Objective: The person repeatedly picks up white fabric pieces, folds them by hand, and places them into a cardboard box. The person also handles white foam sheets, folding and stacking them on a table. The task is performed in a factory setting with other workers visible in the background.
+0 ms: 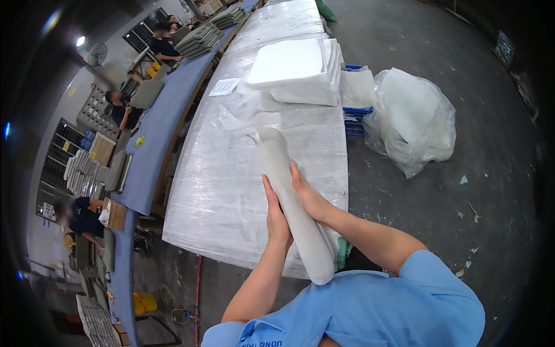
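Beyond a shirt [381,306], pale padding [295,211] is clasped between left hand [278,221] and right hand [309,198].

room on table [202,191] l. of hands [278,222], sheet stack [289,63] blocks fwd.

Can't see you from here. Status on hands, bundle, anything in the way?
Left hand, right hand: holding bundle between them. Bundle mostly over table. White stack farther up table, apart from bundle.
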Demonstrator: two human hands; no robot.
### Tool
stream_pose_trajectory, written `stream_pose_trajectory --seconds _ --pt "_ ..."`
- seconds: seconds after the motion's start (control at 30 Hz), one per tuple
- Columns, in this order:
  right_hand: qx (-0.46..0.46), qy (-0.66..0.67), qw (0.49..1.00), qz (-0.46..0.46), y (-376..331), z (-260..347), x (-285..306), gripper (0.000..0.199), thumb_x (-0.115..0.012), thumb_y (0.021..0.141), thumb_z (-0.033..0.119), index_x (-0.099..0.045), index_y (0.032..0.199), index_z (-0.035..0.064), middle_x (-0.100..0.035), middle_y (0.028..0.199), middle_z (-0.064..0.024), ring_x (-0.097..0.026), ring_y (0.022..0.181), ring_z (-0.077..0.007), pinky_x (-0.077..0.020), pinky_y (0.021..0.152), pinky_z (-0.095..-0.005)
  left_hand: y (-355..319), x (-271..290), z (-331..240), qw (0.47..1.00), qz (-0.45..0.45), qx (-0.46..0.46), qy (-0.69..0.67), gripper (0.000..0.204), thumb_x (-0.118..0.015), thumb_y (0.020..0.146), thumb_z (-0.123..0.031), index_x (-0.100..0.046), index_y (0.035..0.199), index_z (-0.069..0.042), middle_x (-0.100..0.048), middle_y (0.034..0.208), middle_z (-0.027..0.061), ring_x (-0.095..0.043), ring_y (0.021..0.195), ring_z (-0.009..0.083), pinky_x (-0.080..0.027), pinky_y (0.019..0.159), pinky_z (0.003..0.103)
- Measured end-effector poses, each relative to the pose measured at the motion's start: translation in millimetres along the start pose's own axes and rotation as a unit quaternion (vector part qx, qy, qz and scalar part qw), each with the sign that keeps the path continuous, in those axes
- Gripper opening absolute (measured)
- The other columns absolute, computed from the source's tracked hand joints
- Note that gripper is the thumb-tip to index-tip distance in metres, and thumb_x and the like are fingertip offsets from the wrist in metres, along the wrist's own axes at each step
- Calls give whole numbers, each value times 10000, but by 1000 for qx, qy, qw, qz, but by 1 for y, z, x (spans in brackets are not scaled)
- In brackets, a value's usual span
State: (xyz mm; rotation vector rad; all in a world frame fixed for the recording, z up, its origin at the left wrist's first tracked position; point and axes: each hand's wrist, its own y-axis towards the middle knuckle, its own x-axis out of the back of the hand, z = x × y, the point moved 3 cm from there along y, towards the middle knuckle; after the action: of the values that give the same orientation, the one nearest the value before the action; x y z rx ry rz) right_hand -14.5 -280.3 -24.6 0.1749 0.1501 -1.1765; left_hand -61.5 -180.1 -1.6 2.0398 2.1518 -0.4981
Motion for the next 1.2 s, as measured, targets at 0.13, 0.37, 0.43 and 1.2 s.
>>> stream_pose_trajectory --seconds 0.13,0.37,0.43,1.2 --pt "-4 -73 997 -2 13 7 -8 926 -297 1064 653 -14 1642 -13 -26 1704 -280 4 1598 -377 -64 1287 -440 11 4 4 997 -37 -58 25 705 -223 1102 -603 -25 1681 -252 -157 1711 153 -288 1532 334 -329 1216 405" --pt "23 -346 935 72 -2 32 -15 973 -343 1037 692 -6 1649 14 -24 1679 -337 -1 1587 -435 -97 1274 -487 11 14 20 991 -19 -87 104 736 -215 1106 -580 12 1677 -176 -143 1714 174 -221 1561 332 -239 1251 406" --pt "42 -308 948 71 6 36 -9 971 -345 1038 689 -5 1650 17 -11 1685 -326 -2 1591 -422 -97 1274 -480 19 17 16 992 -13 -60 108 736 -223 1109 -567 1 1677 -155 -158 1712 175 -235 1558 328 -241 1250 401" --pt "12 -34 998 -51 134 7 5 838 -302 1082 609 -54 1662 57 -29 1722 -229 -18 1605 -340 -88 1283 -436 174 66 3 1000 -1 6 -9 794 -313 1087 -623 -375 1565 9 -485 1524 167 -468 1387 276 -372 1153 364"
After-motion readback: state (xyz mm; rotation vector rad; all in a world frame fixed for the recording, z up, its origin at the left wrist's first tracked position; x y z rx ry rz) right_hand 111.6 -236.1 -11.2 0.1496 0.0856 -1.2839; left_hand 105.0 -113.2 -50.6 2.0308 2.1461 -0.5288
